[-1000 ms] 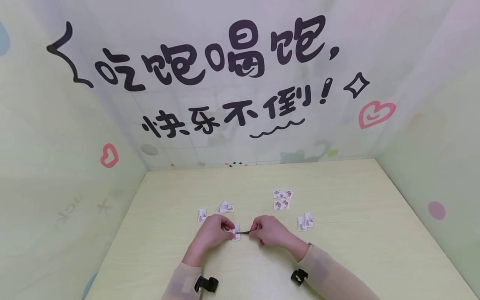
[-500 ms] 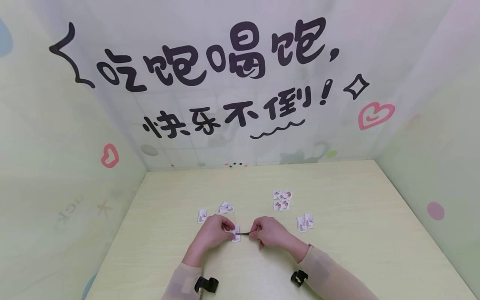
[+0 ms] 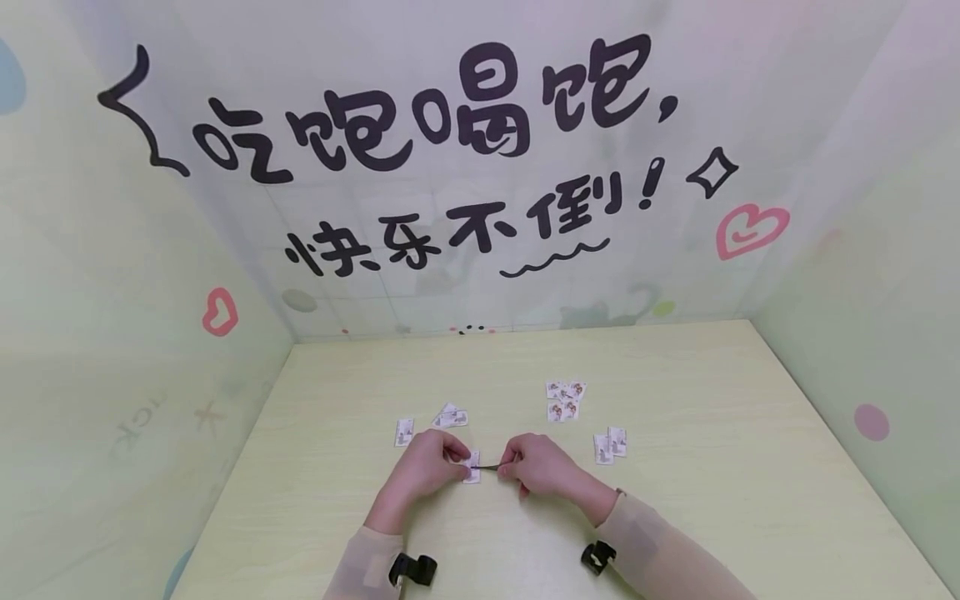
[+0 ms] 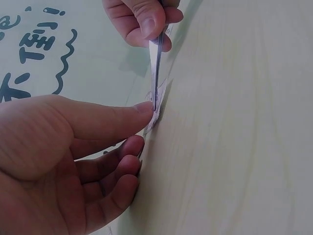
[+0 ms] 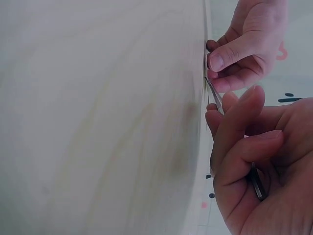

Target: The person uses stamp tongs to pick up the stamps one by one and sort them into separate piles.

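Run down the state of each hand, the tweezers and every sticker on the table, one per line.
left hand: pinches the small sticker against the table.
right hand: grips the tweezers.
tweezers: tips at the small sticker.
small sticker: held between fingers and tweezers.
loose stickers: lying flat, untouched, in several small groups.
table: bears everything.
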Demonstrator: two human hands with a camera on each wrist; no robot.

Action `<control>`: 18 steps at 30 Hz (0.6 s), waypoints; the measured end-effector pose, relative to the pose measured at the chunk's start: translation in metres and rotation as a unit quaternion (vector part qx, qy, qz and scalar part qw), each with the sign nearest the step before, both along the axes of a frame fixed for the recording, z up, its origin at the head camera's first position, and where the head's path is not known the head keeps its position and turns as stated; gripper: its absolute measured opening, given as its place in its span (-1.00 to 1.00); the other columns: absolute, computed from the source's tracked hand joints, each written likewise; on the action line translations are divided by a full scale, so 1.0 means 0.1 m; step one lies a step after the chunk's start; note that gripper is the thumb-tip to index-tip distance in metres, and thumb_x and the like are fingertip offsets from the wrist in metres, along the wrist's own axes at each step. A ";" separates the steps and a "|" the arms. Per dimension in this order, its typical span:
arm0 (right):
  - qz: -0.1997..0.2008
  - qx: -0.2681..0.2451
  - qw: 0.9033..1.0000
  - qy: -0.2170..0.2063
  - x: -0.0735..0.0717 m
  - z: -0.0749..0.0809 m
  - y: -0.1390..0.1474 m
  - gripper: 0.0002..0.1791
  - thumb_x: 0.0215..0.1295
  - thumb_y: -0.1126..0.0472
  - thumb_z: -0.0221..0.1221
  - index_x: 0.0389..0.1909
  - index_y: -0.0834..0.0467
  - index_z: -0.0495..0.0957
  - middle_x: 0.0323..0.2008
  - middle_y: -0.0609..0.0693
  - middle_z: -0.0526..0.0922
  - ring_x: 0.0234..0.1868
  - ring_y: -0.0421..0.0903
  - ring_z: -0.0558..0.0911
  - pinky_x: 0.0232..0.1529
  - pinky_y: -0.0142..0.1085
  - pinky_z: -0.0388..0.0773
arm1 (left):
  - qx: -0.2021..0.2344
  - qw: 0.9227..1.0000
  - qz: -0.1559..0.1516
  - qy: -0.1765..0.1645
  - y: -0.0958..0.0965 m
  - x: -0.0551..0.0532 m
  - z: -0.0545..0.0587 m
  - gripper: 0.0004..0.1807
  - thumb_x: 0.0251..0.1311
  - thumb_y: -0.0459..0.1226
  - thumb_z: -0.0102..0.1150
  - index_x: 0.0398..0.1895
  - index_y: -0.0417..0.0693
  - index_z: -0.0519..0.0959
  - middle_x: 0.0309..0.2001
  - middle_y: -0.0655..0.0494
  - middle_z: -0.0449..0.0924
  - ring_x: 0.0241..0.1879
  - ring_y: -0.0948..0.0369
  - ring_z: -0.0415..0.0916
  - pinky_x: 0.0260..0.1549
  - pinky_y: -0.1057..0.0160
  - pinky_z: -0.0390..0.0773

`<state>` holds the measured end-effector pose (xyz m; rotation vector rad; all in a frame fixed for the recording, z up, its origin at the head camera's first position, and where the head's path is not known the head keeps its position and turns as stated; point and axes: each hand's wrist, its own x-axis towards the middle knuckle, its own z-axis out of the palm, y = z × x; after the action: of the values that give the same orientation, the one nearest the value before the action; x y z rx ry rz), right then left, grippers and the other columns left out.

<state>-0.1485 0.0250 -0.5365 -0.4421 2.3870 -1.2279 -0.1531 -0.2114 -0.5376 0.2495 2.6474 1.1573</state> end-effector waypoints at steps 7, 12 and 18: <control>0.001 -0.002 1.000 -0.008 0.00 0.01 0.01 -0.86 0.47 0.24 0.33 -0.33 0.11 0.64 -0.58 0.02 0.61 -0.66 -0.09 0.59 -0.48 -0.26 0.45 | -0.001 1.000 -0.003 -0.003 -0.01 -0.01 -0.02 -0.80 0.07 -0.38 0.59 -0.22 -0.11 0.80 -0.34 0.18 0.64 -0.29 0.20 0.52 -0.20 0.14 0.56; 0.003 -0.004 1.000 -0.010 0.00 0.01 0.02 -0.86 0.48 0.23 0.33 -0.33 0.10 0.64 -0.57 0.02 0.61 -0.67 -0.10 0.58 -0.49 -0.26 0.45 | -0.001 1.000 -0.004 -0.001 0.00 0.00 0.00 -0.80 0.08 -0.37 0.60 -0.22 -0.10 0.79 -0.34 0.17 0.63 -0.30 0.20 0.51 -0.22 0.15 0.55; 0.001 -0.009 1.000 -0.014 -0.01 0.01 0.04 -0.87 0.49 0.23 0.31 -0.31 0.10 0.65 -0.54 0.02 0.60 -0.67 -0.13 0.55 -0.49 -0.26 0.45 | 0.000 1.000 0.000 0.005 -0.01 0.00 0.02 -0.78 0.07 -0.35 0.60 -0.20 -0.07 0.78 -0.33 0.16 0.61 -0.31 0.19 0.49 -0.26 0.17 0.53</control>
<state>-0.1498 0.0292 -0.5358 -0.4288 2.3530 -1.2470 -0.1531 -0.2127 -0.5357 0.2558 2.6557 1.1591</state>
